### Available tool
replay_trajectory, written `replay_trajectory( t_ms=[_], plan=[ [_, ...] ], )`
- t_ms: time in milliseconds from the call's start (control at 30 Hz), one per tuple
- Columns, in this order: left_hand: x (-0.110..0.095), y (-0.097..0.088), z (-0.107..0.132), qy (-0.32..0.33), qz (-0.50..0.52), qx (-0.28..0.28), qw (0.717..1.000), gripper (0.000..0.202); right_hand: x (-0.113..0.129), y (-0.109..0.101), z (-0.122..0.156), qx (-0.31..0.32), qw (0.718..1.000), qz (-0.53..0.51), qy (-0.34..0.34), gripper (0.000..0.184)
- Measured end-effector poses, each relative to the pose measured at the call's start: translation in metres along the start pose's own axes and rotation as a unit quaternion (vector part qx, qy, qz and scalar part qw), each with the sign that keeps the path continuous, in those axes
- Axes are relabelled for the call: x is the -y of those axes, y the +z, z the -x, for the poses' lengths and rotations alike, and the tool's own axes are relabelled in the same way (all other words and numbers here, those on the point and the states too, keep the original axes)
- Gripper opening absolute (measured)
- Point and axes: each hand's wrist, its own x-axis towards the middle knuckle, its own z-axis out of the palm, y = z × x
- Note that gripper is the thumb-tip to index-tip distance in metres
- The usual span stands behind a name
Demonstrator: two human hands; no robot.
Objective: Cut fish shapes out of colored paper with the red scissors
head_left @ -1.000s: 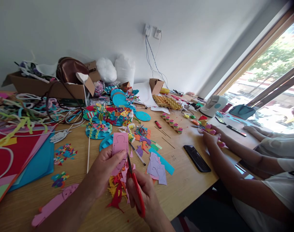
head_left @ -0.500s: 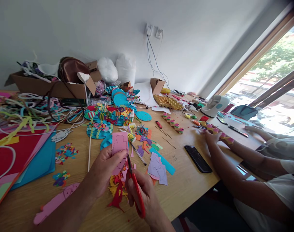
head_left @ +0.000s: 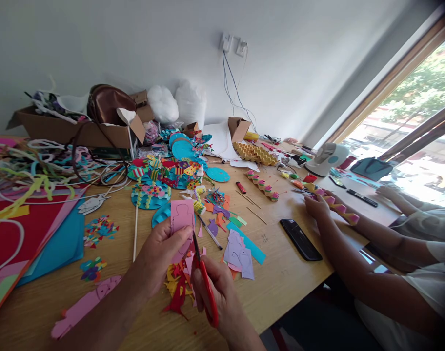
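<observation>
My left hand [head_left: 159, 258] pinches a pink sheet of craft paper [head_left: 182, 214] with an outlined figure drawn on it. The fingers of my right hand [head_left: 218, 290] are wrapped round red-handled scissors [head_left: 209, 297], whose blades meet the paper's right edge beside my left thumb. Below the paper lies a pile of red, yellow and orange paper scraps [head_left: 179, 287]. Purple paper cut-outs [head_left: 239, 254] rest to the right of my hands. At the lower left, a pink paper cut-out [head_left: 85, 304] is partly covered by my left forearm.
A black phone [head_left: 300, 239] lies on the right. Farther right, a co-worker's hands [head_left: 317, 207] hold a pink and yellow egg-carton strip [head_left: 339, 207]. Blue paper crafts [head_left: 151, 195], a pen [head_left: 211, 233] and a wooden stick [head_left: 135, 229] lie ahead. Coloured sheets [head_left: 57, 258] are stacked at left.
My hands, the pink paper and the scissors stay almost in place. The co-worker's egg-carton strip has shifted slightly toward the right.
</observation>
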Motion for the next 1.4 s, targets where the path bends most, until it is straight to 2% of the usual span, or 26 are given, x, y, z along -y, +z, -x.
replay_trajectory(
  t_ms=[367,600,1033,1400],
  plan=[
    [-0.0008,-0.0009,-0.0006,-0.003,-0.009,0.012,1.000,0.019,0.0035,-0.0008,0.0015,-0.018,0.999,0.042,0.010,0.058],
    [-0.0027,-0.0003,-0.0006,-0.002,-0.017,0.014,1.000,0.019,0.0020,-0.0029,0.0018,-0.016,0.998,0.062,0.008,0.055],
    [-0.0040,0.0019,0.0026,-0.006,-0.007,0.010,1.000,0.017,0.0004,-0.0005,0.0030,-0.007,1.000,0.019,0.017,0.056],
    [-0.0027,0.0014,0.0018,-0.009,-0.013,0.011,1.000,0.019,-0.0022,-0.0022,0.0025,-0.008,1.000,0.028,0.002,0.053]
  ],
)
